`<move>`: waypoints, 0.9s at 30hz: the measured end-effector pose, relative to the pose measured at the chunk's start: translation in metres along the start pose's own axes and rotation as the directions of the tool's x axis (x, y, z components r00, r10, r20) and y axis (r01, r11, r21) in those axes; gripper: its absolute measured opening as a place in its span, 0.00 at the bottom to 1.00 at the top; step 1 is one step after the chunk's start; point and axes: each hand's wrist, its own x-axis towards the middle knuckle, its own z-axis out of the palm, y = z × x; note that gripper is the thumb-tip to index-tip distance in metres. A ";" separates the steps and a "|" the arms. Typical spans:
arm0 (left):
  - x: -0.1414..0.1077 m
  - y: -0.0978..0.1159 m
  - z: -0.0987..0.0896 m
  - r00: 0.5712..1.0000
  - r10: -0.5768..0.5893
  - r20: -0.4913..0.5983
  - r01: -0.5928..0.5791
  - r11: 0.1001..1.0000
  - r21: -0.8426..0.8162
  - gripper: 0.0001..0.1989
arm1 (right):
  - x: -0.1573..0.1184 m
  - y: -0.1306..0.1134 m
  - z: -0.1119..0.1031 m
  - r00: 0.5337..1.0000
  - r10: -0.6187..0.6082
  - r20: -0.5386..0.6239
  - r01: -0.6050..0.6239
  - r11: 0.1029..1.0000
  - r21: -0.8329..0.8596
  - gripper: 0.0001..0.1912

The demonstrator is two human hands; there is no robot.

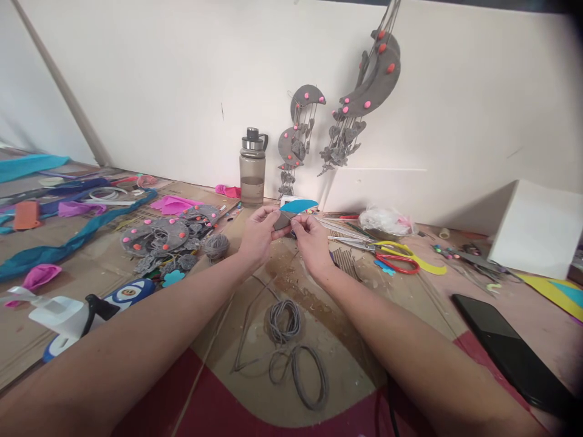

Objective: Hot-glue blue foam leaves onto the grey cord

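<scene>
Near the middle, my left hand pinches a small grey felt-like piece from its left side. The fingertips of my right hand are closed on the piece's right edge. A blue shape shows just above and behind the piece. Below my hands, coiled grey cord lies on the cardboard, with a larger loop nearer to me. To the left of my left hand sits a ball of grey yarn.
A water bottle stands behind my hands. Grey moon hangings hang at the wall. Scissors lie right, a black phone at far right. Left are decorated grey moons, blue cloth strips and a white-and-blue glue gun.
</scene>
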 end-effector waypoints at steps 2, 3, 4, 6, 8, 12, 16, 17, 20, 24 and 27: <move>0.001 0.000 -0.001 0.999 -0.009 -0.032 0.009 1.000 -0.005 0.11 | 0.000 0.000 -0.001 1.000 -0.012 0.006 0.012 1.000 -0.017 0.08; 0.001 0.000 -0.001 0.999 -0.009 -0.044 0.009 1.000 -0.010 0.11 | 0.000 0.000 -0.001 1.000 -0.020 0.010 0.020 0.999 -0.028 0.08; 0.001 0.000 -0.001 0.999 -0.008 -0.052 0.007 1.000 -0.014 0.11 | 0.000 -0.001 -0.001 1.000 -0.026 0.014 0.027 0.999 -0.041 0.08; 0.001 0.001 -0.001 0.998 -0.003 -0.061 0.002 1.000 -0.016 0.11 | 0.001 -0.002 -0.002 0.999 -0.032 0.010 0.032 0.997 -0.066 0.07; 0.000 0.001 -0.001 0.998 -0.006 -0.063 0.005 1.000 -0.011 0.11 | 0.002 -0.003 -0.004 0.999 -0.033 -0.010 0.032 0.997 -0.076 0.07; -0.004 0.002 0.001 0.998 -0.036 -0.054 0.035 0.999 -0.009 0.11 | 0.003 -0.005 -0.005 0.997 -0.038 -0.068 0.033 0.997 -0.071 0.06; -0.005 0.001 0.003 0.998 -0.058 -0.038 0.057 0.998 -0.033 0.11 | 0.003 -0.006 -0.005 0.991 -0.025 -0.134 0.014 0.997 -0.079 0.05; -0.006 0.001 0.003 0.998 -0.061 -0.036 0.059 0.998 -0.038 0.11 | 0.003 -0.006 -0.005 0.989 -0.022 -0.144 0.010 0.996 -0.083 0.05; -0.006 0.000 0.003 0.997 -0.071 -0.037 0.069 0.996 -0.051 0.10 | 0.004 -0.005 -0.005 0.990 -0.007 -0.144 -0.004 0.997 -0.073 0.05; -0.006 -0.001 0.004 0.996 -0.089 -0.031 0.086 0.994 -0.069 0.09 | 0.005 -0.002 -0.006 0.992 0.024 -0.121 -0.027 0.999 -0.028 0.06; -0.006 -0.001 0.003 0.995 -0.089 -0.033 0.086 0.993 -0.077 0.08 | 0.006 0.002 -0.005 0.994 0.053 -0.097 -0.048 0.997 0.055 0.06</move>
